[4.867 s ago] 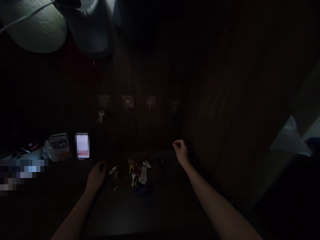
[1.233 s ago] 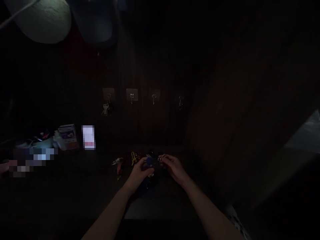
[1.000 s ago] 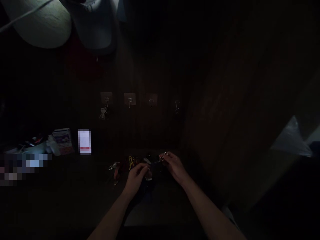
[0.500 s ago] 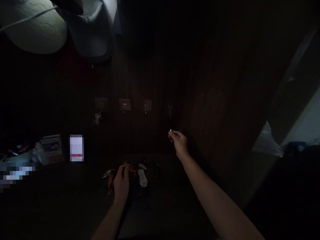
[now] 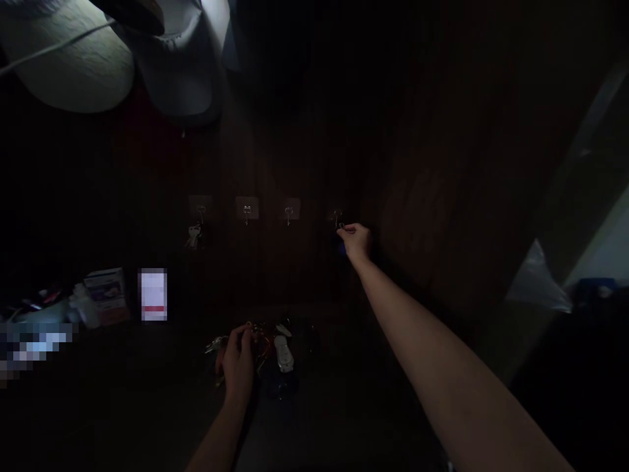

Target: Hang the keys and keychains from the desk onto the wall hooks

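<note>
My right hand (image 5: pixel 358 242) is raised to the rightmost wall hook (image 5: pixel 337 215), thumb and finger pinched on a small metal key ring (image 5: pixel 342 227). Something dark blue (image 5: pixel 343 249) hangs just below those fingers; its kind is too dark to tell. Lower down, my left hand (image 5: pixel 238 357) rests with curled fingers on a bunch of keys (image 5: pixel 255 331) with reddish and yellowish parts. Silver keys (image 5: pixel 213 345) stick out to its left, and a pale grey remote-like fob (image 5: pixel 284 354) lies to its right.
Two bare hooks (image 5: pixel 247 210) sit mid-wall, and keys (image 5: pixel 194 235) hang from the leftmost one. Caps (image 5: pixel 181 78) hang above at the left. A box (image 5: pixel 107 295) and a bottle (image 5: pixel 86 307) stand on the dark surface at left. Clear plastic (image 5: pixel 538 282) shows at the right.
My right hand has moved up to the rightmost hook with the key ring, and the blue thing has come into sight below it. My left hand stays at the keys.
</note>
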Demonstrator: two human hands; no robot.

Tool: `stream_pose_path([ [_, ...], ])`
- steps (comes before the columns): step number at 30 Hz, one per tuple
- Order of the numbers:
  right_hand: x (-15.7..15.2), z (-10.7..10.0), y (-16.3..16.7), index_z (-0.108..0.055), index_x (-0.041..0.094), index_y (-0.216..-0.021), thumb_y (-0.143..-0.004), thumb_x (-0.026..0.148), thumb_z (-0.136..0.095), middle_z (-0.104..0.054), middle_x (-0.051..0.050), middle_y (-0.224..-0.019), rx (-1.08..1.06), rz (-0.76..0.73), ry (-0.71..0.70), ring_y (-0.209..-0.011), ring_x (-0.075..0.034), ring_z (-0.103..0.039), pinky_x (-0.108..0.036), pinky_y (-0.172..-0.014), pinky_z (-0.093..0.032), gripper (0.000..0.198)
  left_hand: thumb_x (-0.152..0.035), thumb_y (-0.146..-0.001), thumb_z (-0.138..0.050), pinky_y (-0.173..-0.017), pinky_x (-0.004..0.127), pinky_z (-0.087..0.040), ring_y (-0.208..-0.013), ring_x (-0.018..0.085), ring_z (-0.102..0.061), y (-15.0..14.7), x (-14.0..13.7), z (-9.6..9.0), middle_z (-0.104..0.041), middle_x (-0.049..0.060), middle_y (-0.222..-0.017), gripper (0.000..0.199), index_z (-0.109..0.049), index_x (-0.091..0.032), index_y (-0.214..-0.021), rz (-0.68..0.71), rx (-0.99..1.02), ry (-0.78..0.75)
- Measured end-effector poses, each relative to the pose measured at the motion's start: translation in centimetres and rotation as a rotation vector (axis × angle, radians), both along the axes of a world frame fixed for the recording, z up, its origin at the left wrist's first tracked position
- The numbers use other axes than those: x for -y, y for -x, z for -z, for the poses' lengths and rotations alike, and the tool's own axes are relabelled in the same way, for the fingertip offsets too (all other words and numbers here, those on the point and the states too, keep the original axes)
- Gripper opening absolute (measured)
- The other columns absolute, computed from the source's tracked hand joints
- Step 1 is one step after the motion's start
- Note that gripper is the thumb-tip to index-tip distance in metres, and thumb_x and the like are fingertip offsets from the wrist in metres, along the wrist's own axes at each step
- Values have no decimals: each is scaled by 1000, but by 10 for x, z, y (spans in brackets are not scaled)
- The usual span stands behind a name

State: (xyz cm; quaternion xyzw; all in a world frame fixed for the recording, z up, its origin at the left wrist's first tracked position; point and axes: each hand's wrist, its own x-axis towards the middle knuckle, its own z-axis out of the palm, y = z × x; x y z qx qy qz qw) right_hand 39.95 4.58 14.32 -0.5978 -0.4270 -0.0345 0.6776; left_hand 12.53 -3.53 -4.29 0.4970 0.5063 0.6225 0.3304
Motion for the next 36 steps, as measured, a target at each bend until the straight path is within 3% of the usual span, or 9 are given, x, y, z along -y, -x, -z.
stream_pose_path([
  [9,-10,13,-3,-60,19,-68,-63,23,-64,-66,-1,-64,48,40,88,-62,-17,-62,-27,-59,-44,8,-49,-75,-47,-72,34,-47,-78,22,-64,0,-7,9,-68,5,-75,35,-60,-18,-84,-14,-9,-12],
  [19,-1,46,-1,-55,18,-90,-57,31,-68,-66,-2,-74,13,2,99,-65,-18,-61,-29,-62,-46,38,-46,-76,-44,-71,33,-47,-74,22,-64,0,-5,4,-68,4,-72,33,-58,-18,-84,-11,14,36],
  [24,18,78,6,-53,18,-97,-63,33,-61,-66,-5,-80,-42,-108,62,-67,-17,-61,-31,-65,-47,38,-45,-77,-43,-81,36,-45,-81,23,-63,1,-6,4,-69,4,-75,31,-59,-19,-84,-21,-42,20],
  [28,39,115,24,-55,18,-95,-71,30,-52,-67,-6,-85,13,-272,108,-75,-18,-63,-32,-71,-48,27,-43,-78,-44,-76,34,-48,-84,22,-64,-3,-2,4,-69,4,-81,30,-58,-20,-91,56,-30,11],
  [31,59,144,41,-61,21,-83,-71,25,-52,-68,-3,-81,92,-405,188,-79,-18,-64,-33,-76,-48,16,-40,-79,-46,-77,33,-48,-86,21,-63,-6,2,4,-69,5,-88,30,-61,-20,-95,153,-100,-23],
  [33,71,161,50,-64,23,-85,-75,22,-49,-69,-2,-90,262,-502,309,-89,-19,-62,-35,-84,-46,19,-37,-78,-48,-83,35,-46,-91,21,-62,-9,2,6,-68,5,-93,28,-64,-21,-94,206,-196,-80],
  [36,84,179,56,-65,25,-94,-78,22,-48,-67,-3,-98,390,-520,424,-97,-19,-59,-37,-90,-43,23,-32,-77,-52,-91,38,-41,-98,22,-59,-12,1,9,-67,5,-99,24,-66,-23,-94,275,-338,-184],
])
